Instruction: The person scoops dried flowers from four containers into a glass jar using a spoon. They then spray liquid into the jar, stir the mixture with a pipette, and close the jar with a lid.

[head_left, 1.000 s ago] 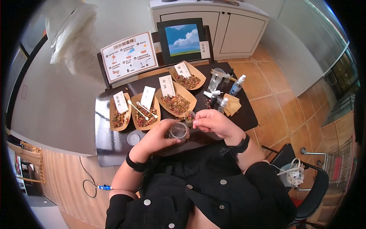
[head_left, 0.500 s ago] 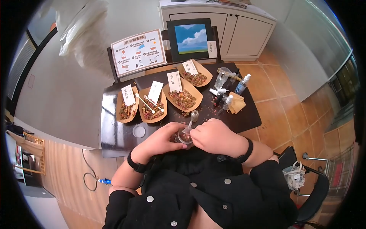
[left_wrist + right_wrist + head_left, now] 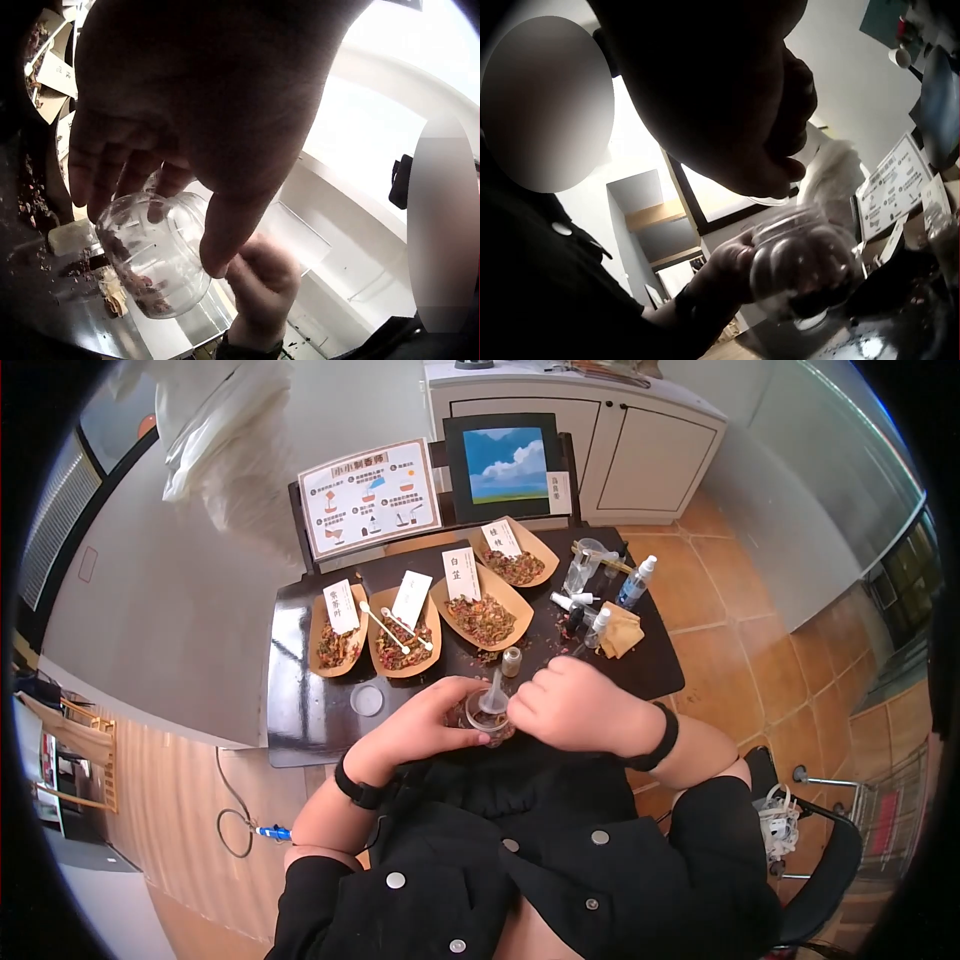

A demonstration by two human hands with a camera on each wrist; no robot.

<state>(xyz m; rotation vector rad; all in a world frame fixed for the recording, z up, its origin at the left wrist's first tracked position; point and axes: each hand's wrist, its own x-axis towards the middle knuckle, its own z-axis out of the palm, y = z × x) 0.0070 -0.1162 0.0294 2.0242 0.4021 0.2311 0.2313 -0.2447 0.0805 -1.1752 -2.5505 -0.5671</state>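
Observation:
My left hand curls round a clear plastic jar with ribbed sides and dried petals at its bottom. It holds the jar over the front edge of the table. Close against the jar's right side, my right hand pinches the edge of a small translucent funnel. The funnel's narrow spout points up and its wide end sits at the jar's mouth; the right fingertips are mostly hidden in the head view. Just beyond the jar stands a small glass bottle.
Several paper trays of dried petals with name cards line the dark table. A round lid lies left of the jar. Spray bottles, a clear cup and tan pouches are at the right. Behind stands an instruction board.
My right hand has brought the funnel from the small bottle to the jar's mouth, turning it spout up. The left hand keeps hold of the jar.

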